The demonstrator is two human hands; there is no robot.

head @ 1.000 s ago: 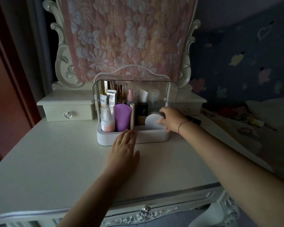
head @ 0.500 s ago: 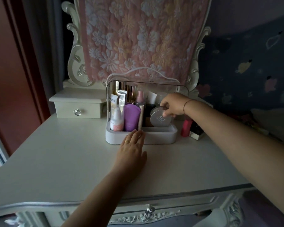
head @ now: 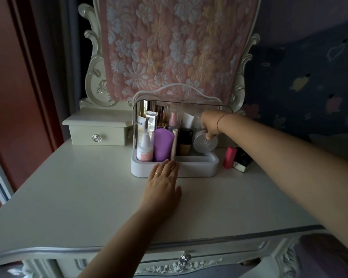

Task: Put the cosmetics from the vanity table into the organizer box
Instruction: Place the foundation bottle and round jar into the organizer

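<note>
With the right hand (head: pixel 210 124) pinching the round silver compact (head: pixel 204 144) on edge inside the white organizer box (head: pixel 197 168), and the open left hand (head: pixel 162 182) steadying the front wall, a loose grip could let it roll and topple neighbouring bottles.

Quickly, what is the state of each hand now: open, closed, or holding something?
Left hand: open, flat on the vanity table, fingertips touching the organizer box.
Right hand: closed on the round compact inside the box.

the left hand (head: pixel 162 189) lay flat, palm down, fingers together and stretched forward, a ring on one finger. the right hand (head: pixel 210 123) reached out on a straight arm, fingertips pinched downward, a thin bracelet at the wrist.
</note>
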